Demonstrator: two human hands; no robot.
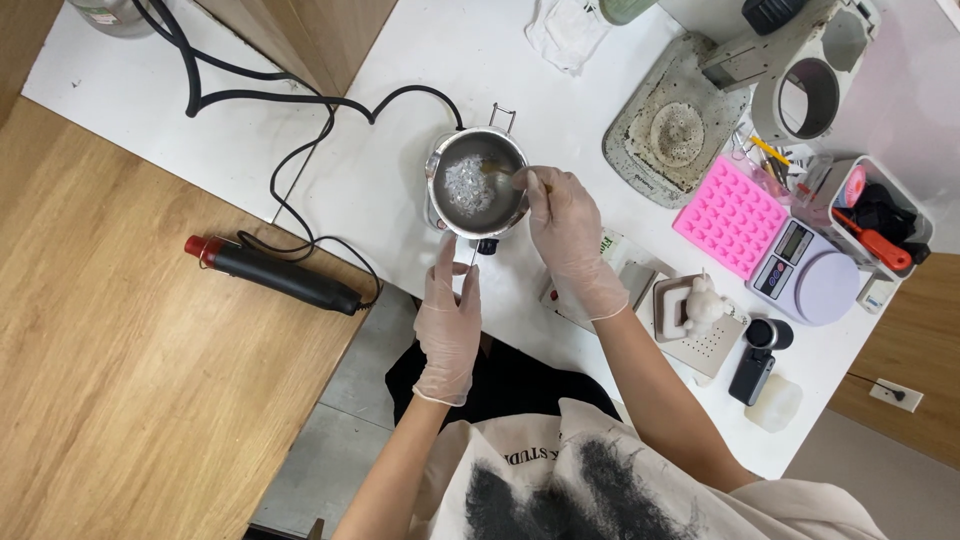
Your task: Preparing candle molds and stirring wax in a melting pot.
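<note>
Near the white tabletop's (pixel 420 60) front edge stands a small steel pot (pixel 477 184) holding translucent flakes. The right hand (pixel 568 240) has its fingers pinched on a thin stick (pixel 500 174) dipped inside; the left hand's (pixel 448 322) fingers grip the pot's handle below the rim.

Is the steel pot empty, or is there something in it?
Not empty. The pot stands upright with pale, glistening flakes across its bottom, well below the rim. The right hand holds a stirrer in it; the left hand is at its handle.
</note>
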